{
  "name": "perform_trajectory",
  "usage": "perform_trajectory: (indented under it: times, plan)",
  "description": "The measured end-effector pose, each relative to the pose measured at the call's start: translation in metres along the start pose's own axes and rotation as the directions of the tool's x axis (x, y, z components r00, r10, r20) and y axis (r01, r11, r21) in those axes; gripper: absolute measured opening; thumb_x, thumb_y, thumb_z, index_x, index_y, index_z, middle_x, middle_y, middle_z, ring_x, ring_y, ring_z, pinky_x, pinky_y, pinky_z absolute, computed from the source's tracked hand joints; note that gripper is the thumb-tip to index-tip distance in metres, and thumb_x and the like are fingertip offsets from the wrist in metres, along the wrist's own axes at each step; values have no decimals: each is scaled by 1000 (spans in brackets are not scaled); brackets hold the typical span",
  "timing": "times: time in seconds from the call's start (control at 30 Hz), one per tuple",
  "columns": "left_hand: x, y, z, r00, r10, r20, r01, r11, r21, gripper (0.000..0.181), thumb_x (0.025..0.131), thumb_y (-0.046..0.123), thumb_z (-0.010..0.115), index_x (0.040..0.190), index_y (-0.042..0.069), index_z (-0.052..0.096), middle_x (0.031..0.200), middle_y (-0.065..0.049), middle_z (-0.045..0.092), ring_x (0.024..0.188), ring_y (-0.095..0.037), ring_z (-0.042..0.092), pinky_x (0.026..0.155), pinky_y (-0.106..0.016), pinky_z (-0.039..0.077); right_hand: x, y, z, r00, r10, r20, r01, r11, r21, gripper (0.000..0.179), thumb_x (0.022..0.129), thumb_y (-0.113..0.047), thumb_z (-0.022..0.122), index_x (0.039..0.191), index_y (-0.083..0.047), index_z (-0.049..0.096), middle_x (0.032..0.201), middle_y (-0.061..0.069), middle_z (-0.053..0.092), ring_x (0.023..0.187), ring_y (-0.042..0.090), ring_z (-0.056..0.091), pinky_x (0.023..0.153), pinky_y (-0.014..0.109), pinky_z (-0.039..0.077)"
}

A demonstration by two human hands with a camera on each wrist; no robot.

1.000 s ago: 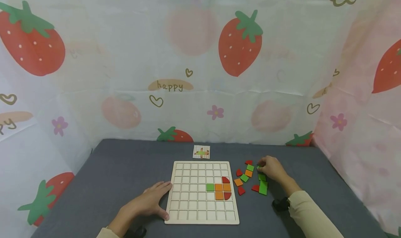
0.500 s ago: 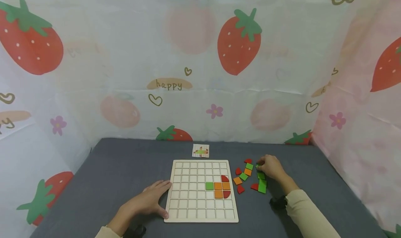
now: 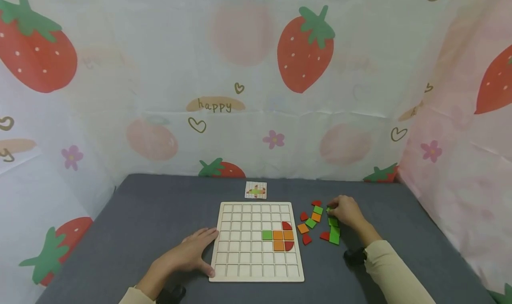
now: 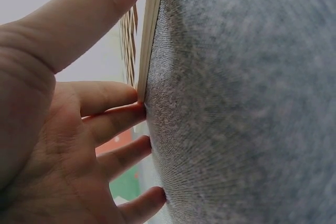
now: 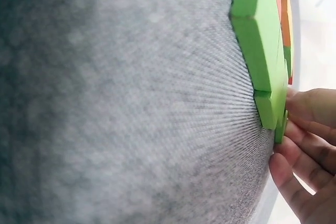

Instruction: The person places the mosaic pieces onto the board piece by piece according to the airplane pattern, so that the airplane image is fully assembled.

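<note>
Right hand [image 3: 346, 210] pinches a green tile [image 5: 281, 131] on the desk [image 3: 156, 210], right of the grid board [image 3: 245, 247].
Left hand [image 3: 192, 251], fingers spread, touches the board's left edge, well apart from the tile.

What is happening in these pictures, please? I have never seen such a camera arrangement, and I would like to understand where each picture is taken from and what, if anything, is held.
There is no robot here, only a person's bare left hand and right hand. The wide view comes from a camera worn on the head. The two close views come from wrist cameras, each looking at its own hand.

On the grey cloth lies a wooden grid board. Some of its cells hold red, orange and green tiles. Beyond it lies a small pattern card, and loose tiles are scattered to its right.

The left hand touches the board's left edge. The right hand seems to pinch a green tile; whether it is lifted, I cannot tell.
</note>
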State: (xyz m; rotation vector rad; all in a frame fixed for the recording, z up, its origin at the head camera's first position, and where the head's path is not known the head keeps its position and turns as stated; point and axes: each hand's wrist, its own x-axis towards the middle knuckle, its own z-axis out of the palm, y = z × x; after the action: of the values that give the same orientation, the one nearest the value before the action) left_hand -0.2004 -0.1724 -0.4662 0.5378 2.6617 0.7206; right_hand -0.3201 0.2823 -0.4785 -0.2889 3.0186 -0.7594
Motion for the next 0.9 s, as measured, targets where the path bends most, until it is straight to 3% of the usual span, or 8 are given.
perform_trajectory:
  times: [0.9]
  plan:
    - [2, -3, 1, 1000, -15, 12, 15, 1000, 7, 107, 62, 36, 88, 148, -1, 37, 156, -18, 35, 146, -45, 24, 108, -70, 23, 1, 2, -7, 998, -19, 68, 17, 1000, 23, 25, 87, -9, 69, 109, 4, 71, 104, 20, 69, 92, 32, 66, 73, 41, 56]
